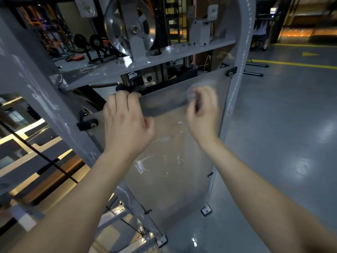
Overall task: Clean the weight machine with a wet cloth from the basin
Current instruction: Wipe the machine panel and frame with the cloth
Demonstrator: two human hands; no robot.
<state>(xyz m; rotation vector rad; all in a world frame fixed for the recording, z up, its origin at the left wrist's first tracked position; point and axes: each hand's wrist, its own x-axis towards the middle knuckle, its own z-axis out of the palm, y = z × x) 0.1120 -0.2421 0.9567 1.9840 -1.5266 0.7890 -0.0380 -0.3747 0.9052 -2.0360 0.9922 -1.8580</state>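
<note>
Left hand [125, 121] gripping clear panel [173, 179] edge, right hand [203, 114] blurred

Single head view, looking forward-down, close on weight machine [182, 161] panel.

Both bare arms reach up and forward from the bottom corners. The left grip [127, 121] shows its back, with its fingers [120, 99] bent over the top edge of the clear panel [173, 179] and its thumb sticking out to the right. The right grip [202, 115] is near it, off to the right, at about the same height. It is blurry. Its fingers are curled in, with a small grey smudge at the tips, too blurry to name.
</note>
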